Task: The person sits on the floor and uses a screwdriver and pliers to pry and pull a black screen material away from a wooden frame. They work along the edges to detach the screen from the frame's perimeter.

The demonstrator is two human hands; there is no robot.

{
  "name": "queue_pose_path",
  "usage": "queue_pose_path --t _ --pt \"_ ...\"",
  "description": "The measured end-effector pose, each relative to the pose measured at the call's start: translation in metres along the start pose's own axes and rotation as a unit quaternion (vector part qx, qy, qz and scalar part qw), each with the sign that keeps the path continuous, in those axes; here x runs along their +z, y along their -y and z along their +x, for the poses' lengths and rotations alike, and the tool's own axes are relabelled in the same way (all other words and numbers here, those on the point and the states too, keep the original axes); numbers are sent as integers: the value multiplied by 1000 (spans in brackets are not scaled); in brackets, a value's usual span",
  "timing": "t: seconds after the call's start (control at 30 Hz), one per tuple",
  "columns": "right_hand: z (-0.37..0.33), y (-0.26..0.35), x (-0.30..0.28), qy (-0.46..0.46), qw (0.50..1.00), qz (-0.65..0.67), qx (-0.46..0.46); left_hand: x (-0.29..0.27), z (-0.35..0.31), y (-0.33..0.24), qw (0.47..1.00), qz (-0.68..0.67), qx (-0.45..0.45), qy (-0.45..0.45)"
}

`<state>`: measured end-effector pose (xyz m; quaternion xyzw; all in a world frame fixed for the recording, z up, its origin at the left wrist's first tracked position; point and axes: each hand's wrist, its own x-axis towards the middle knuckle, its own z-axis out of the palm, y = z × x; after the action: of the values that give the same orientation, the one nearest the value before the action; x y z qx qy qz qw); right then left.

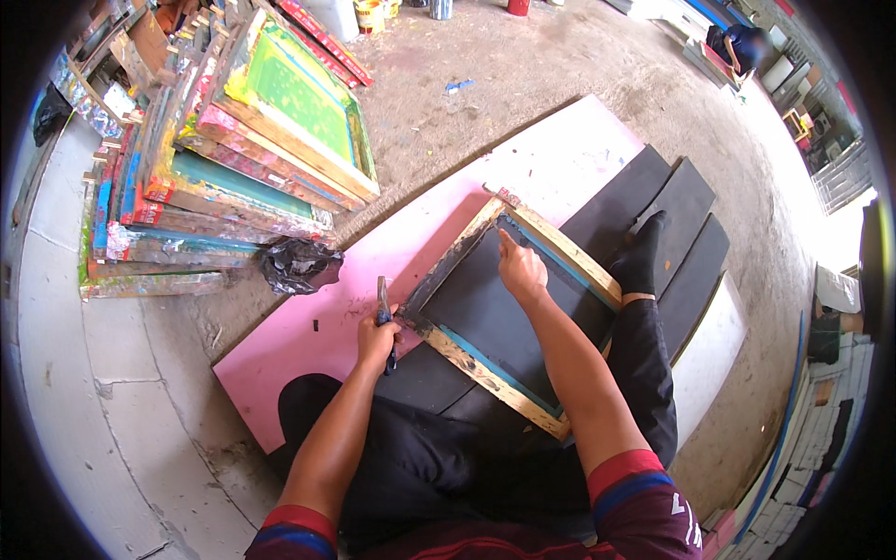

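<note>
First, paint-smeared screens [297,82] lie piled beside a crumpled black bag [301,266], contents hidden, then a yellow bucket [371,16], its inside unclear, then the left hand [378,340] clamped around a dark-handled tool [383,297] beside a wooden frame [495,383] lying across a pink board [289,359] and black sheets [674,207], over which the right hand [523,270], index finger extended, shows no certain grip.

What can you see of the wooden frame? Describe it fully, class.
The frame is rectangular and looks wooden: pale, stained rails, the upper-left one darkest, with blue-green strips along inner edges. Its middle looks dark. It sits askew above the pink board and dark sheets, one corner pointing away. The right hand is above it, index finger extended; the left hand is by the left corner; contact is unclear for either.
</note>
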<state>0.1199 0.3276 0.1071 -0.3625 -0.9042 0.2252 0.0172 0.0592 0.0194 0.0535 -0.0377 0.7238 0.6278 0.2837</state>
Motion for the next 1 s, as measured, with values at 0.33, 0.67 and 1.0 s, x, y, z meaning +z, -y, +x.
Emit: queue_pose_path --t 0.33,0.67,1.0 --pt "44 -60 43 -27 961 275 -11 5 1 -3 1000 -15 -11 14" --pt "20 -26 -5 -35 987 154 36 0 -2 -2 1000 -17 -17 0" --pt "42 -29 -2 -76 995 62 8 0 2 0 1000 -8 -7 4"
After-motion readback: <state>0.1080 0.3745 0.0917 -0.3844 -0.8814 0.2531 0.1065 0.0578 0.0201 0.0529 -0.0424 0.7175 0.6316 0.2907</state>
